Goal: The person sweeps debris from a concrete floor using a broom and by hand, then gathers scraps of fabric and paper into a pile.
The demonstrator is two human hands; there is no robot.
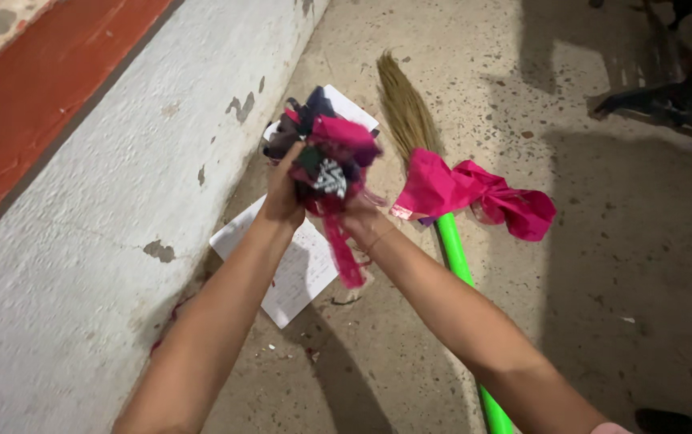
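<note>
Both forearms raised, fingers [286, 193] clutching cloth-scrap bundle [330, 157], apparently above paper [298, 273]

There is just one camera. It sits on the person's head and looks down and forward along both arms. It is close to the hands, which meet near the middle of the picture. Below them it sees the speckled floor [603, 265]. A white wall [105, 225] runs along the left side, slanting up to the top. The view is tipped a little, so the wall leans across the picture.
</note>
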